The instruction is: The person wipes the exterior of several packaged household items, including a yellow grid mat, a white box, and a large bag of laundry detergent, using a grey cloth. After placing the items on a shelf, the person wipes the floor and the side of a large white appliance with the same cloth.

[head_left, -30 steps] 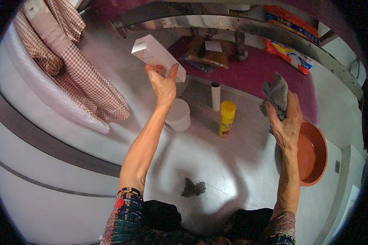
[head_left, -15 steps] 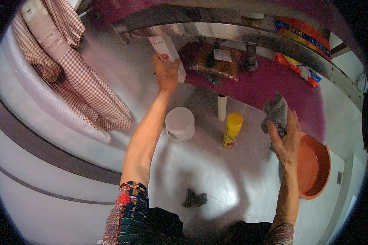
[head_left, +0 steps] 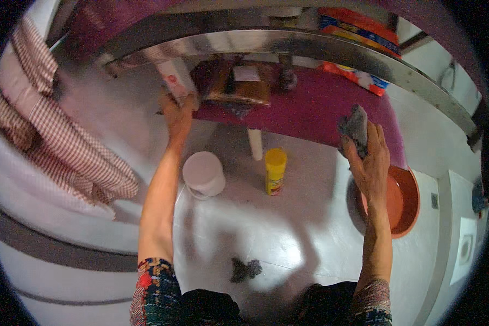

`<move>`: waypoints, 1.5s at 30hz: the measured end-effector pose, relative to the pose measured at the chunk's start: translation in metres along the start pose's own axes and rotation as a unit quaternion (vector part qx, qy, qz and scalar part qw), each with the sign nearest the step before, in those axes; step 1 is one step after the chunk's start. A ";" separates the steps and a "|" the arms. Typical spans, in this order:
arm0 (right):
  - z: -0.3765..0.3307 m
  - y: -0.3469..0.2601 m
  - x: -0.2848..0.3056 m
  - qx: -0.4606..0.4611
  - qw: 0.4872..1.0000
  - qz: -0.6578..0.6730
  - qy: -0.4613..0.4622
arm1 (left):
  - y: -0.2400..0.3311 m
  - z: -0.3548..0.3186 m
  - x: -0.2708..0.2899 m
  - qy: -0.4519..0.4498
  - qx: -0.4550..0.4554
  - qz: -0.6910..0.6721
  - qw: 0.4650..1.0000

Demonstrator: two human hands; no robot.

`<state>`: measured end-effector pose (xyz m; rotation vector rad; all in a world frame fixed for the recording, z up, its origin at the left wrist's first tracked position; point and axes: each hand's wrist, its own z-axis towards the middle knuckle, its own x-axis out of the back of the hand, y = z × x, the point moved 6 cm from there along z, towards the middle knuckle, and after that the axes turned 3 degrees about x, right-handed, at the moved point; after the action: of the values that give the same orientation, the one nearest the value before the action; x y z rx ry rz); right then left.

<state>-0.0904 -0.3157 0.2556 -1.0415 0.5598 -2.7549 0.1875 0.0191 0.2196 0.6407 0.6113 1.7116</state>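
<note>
At the upper left my left hand is closed around the lower end of a long white box with a small red mark. That box stands under the metal rail, beside a purple shelf board. My right hand holds a crumpled grey cloth between thumb and fingers, raised in front of the board's right part. Below this hand, partly behind the wrist, sits an orange-brown basin. Between my arms stand a lidded white bucket and a yellow canister.
A curved metal rail spans above the purple board, which bears a brown packet and a red-and-blue bag. Checked fabric hangs at left. A dark crumpled thing lies on the pale floor near me.
The view has turned right, so most things sit further left. My right hand and the grey cloth are farther from the yellow canister. Both hands keep their holds.
</note>
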 end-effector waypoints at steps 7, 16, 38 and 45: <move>0.034 0.072 0.000 -0.074 0.981 0.179 -0.010 | -0.027 0.000 0.008 -0.103 0.037 -0.011 0.994; 0.140 0.264 -0.022 -0.130 0.932 0.327 -0.081 | 0.031 -0.067 0.030 0.084 0.004 0.112 0.990; 0.122 0.195 -0.008 -0.110 0.887 0.447 0.034 | 0.088 -0.224 -0.083 -0.075 0.337 -0.240 0.907; 0.035 0.078 0.071 -0.257 0.748 0.608 0.064 | 0.124 -0.294 -0.179 -0.284 0.500 -0.442 0.689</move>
<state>-0.1205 -0.4160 0.2921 -0.2548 1.4210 -1.4836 -0.0667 -0.2024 0.0770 1.2822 1.1409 0.0979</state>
